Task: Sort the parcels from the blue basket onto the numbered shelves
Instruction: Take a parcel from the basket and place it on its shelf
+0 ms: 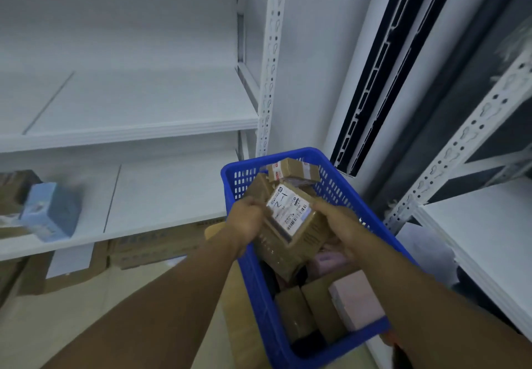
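A blue plastic basket (247,265) stands in front of me, filled with several brown and pink parcels. Above it I hold a brown cardboard parcel (290,233) with a white label marked "2-1". My left hand (247,223) grips its left side and my right hand (338,226) grips its right side. A smaller taped brown box (293,169) lies at the basket's far end. White shelves (138,129) stand to the left.
A light blue box (50,210) and a brown carton sit on the lower left shelf. Cardboard cartons (152,246) lie on the floor beneath it. A second white shelf unit (483,224) stands at the right. A perforated white upright (270,60) is behind the basket.
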